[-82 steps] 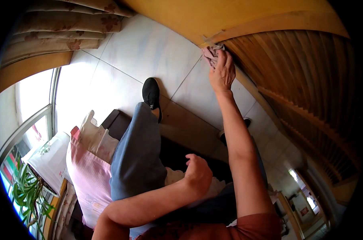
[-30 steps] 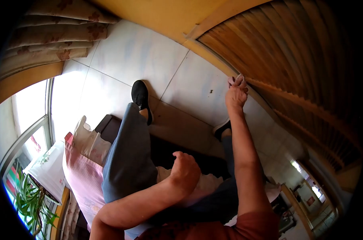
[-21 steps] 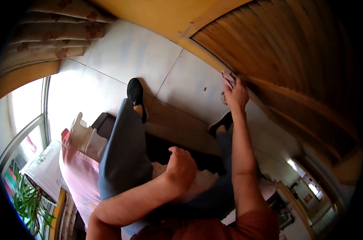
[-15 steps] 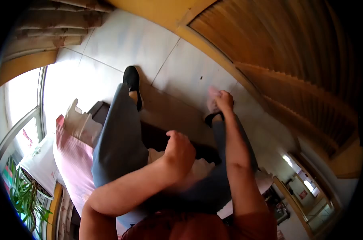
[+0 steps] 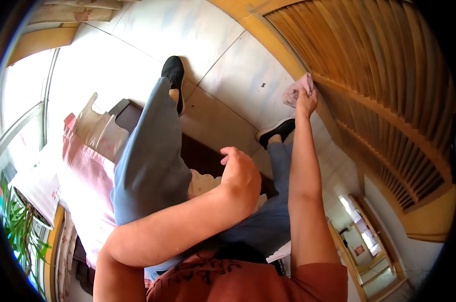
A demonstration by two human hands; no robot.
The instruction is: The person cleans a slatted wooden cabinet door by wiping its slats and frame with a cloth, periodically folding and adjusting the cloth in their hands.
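My right hand point(image 5: 306, 102) is closed around a crumpled pink cloth point(image 5: 297, 92). The arm is stretched forward, and the cloth is beside the lower edge of a slatted wooden door point(image 5: 358, 65); I cannot tell whether they touch. My left hand point(image 5: 242, 176) hangs above my lap, its fingers loosely bent and a little apart, with nothing visible in them. Part of its palm is hidden. Beneath my hands are my legs in grey-blue trousers point(image 5: 150, 156), with black shoes point(image 5: 173, 73) on the tiled floor point(image 5: 228, 85).
Pink fabric point(image 5: 87, 176) and a pale, scalloped cover point(image 5: 99, 128) lie at my left. A potted plant point(image 5: 24, 221) stands by the window point(image 5: 24, 100). A curtain point(image 5: 72, 14) hangs at the upper left. At lower right is a framed mirror or doorway point(image 5: 368, 246).
My right hand has moved forward and to the right with the pink cloth, from near my right shoe to the door's edge. My left hand stays bent over my lap. The view has shifted.
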